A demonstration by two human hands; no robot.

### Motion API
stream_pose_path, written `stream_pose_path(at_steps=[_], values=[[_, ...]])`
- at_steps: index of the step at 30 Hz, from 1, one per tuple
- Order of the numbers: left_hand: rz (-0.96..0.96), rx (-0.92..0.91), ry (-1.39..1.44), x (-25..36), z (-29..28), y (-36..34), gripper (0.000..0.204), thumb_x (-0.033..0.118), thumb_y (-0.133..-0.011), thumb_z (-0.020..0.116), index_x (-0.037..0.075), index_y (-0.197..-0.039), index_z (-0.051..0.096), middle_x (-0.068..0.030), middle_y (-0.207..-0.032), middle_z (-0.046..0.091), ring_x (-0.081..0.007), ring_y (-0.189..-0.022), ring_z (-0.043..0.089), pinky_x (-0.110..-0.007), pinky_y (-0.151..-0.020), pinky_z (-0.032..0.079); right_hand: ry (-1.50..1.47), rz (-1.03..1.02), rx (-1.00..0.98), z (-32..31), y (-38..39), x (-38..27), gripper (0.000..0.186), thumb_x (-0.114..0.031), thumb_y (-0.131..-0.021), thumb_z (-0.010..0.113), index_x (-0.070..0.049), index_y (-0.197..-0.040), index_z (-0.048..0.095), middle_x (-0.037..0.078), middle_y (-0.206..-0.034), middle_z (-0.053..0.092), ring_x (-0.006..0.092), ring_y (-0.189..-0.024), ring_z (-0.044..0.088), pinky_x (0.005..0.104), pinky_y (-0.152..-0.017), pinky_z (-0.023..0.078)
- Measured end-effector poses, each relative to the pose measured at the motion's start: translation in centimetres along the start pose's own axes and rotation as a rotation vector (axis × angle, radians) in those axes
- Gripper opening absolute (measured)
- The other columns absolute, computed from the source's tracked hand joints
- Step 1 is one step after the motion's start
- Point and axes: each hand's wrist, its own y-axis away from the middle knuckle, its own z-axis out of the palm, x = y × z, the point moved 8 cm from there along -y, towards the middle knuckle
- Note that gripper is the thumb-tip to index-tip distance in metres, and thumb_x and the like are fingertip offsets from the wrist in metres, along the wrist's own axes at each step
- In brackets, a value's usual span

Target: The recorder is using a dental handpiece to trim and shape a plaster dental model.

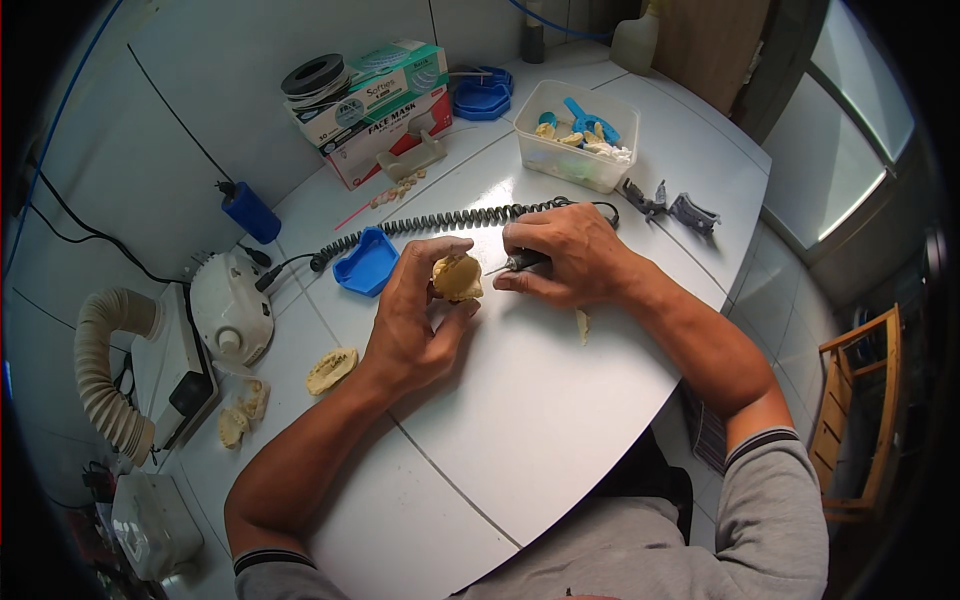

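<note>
My left hand (402, 325) grips a yellowish plaster dental cast (459, 279) between thumb and fingers, raised over the white tiled table (500, 430). Just right of it, my right hand (575, 250) is closed around a black rotary handpiece (528, 260). Its thin metal bur points left at the cast; whether the tip touches cannot be told. From the handpiece a coiled black cord (440, 221) runs left to a white motor unit (232, 310). A second plaster cast (331, 371) lies left of my left forearm. A pale plaster sliver (583, 327) sits below my right hand.
Behind my left hand stands a blue faceted tray (366, 262). Further back are mask boxes (390, 130) and a plastic tub (570, 165) of plaster pieces and blue trays. Dark grey parts (692, 214) lie at right. A ribbed hose (95, 370) arches at left, near more cast pieces (240, 415).
</note>
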Motion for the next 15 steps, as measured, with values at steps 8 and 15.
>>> stream_pose_path(at_steps=[8, 15], values=[[0.009, -0.005, -0.039, 0.31, -0.12, -0.11, 0.067, -0.004, -0.088, 0.086, 0.008, -0.145, 0.052, -0.0081, -0.135, 0.054, -0.0180, -0.129, 0.061, -0.036, -0.111, 0.056, -0.008, -0.015, 0.011, 0.01, 0.08, 0.14, 0.045, -0.053, -0.095, 0.082, -0.010, -0.092, 0.069, 0.005, -0.078, 0.070, 0.0282, -0.073, 0.072, 0.0446, -0.064, 0.053], [0.035, 0.042, 0.066, 0.28, -0.15, -0.17, 0.070, -0.003, -0.089, 0.087, 0.006, -0.149, 0.052, -0.0082, -0.133, 0.055, -0.0155, -0.123, 0.064, -0.034, -0.109, 0.058, -0.012, -0.020, 0.033, 0.07, 0.02, 0.19, 0.045, -0.053, -0.094, 0.084, -0.011, -0.091, 0.068, 0.005, -0.078, 0.069, 0.0275, -0.073, 0.071, 0.0445, -0.064, 0.053]])
